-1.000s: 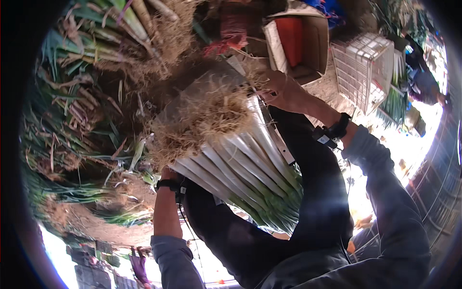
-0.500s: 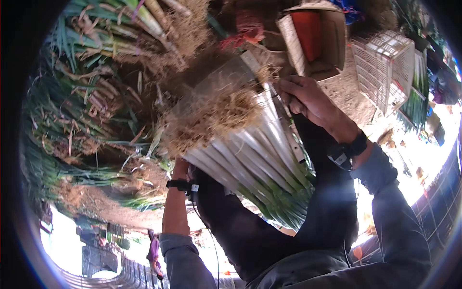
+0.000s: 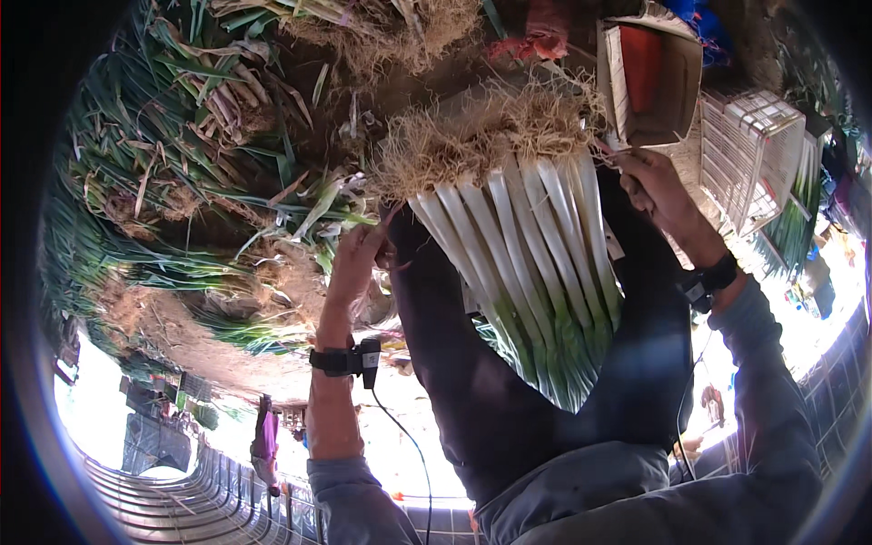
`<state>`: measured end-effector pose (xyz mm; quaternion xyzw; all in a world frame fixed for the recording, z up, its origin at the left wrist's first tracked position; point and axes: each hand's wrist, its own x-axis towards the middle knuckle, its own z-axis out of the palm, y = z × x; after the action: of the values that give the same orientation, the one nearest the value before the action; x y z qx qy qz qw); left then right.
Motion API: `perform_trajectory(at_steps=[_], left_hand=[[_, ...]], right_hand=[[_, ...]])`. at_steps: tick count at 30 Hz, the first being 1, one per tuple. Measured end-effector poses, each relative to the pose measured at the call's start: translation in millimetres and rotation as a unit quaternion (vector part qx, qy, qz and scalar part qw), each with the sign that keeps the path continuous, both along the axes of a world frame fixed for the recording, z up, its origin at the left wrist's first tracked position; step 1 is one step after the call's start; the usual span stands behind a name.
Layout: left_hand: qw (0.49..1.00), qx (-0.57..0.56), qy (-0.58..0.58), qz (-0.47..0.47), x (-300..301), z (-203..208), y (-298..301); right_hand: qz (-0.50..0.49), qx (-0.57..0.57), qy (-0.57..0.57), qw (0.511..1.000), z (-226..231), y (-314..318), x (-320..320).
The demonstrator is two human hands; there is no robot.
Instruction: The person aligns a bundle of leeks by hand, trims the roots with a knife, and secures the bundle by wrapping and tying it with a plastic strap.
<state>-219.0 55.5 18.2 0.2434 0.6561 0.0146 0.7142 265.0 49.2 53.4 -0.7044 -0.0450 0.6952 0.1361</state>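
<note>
A bundle of leeks lies across my lap. Their white stalks are side by side, the brown roots point away from me and the green leaves come down between my thighs. To the left of the stalks, just below the root ends, my left hand is closed on a thin reddish strip. My right hand pinches what looks like a similar strip by the right edge of the roots. Any stretch of strip between the hands is hidden behind the leeks.
Loose leeks are heaped on the ground at left, with more rooty leeks at the far side. A cardboard box with something red inside stands at far right, beside a white plastic crate. Red netting lies near the box.
The leeks have turned more upright in view, roots pointing straight away. My left hand has come out from beneath the bundle to its left side. My right hand has shifted right.
</note>
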Motion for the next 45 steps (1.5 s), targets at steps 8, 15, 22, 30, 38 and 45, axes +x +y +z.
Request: perform_trajectory(at_steps=[8, 15, 22, 30, 38, 45], left_hand=[[0.988, 0.07, 0.018, -0.134, 35.1, 41.6, 5.6], [0.961, 0.211, 0.086, -0.155, 69.5, 72.7, 5.2], [0.958, 0.24, -0.01, -0.156, 90.9, 78.4, 20.5], [0.953, 0.191, -0.128, -0.198, 124.7, 59.0, 32.5], [0.954, 0.164, -0.144, -0.204, 145.1, 46.4, 31.4], [0.901, 0.327, -0.121, -0.257, 145.7, 35.9, 24.7]], right_hand=[[0.198, 0.015, -0.017, 0.98, 54.8, 18.7, -0.4], [0.08, 0.053, -0.057, 0.994, 82.0, 19.6, -30.8], [0.01, 0.098, -0.101, 0.99, 86.5, 13.6, -54.9], [0.174, 0.229, -0.139, 0.947, 56.3, 1.3, -120.0], [0.228, 0.346, -0.228, 0.881, 30.9, -14.2, -149.0], [0.298, 0.304, -0.214, 0.879, 46.8, -9.7, -114.1]])
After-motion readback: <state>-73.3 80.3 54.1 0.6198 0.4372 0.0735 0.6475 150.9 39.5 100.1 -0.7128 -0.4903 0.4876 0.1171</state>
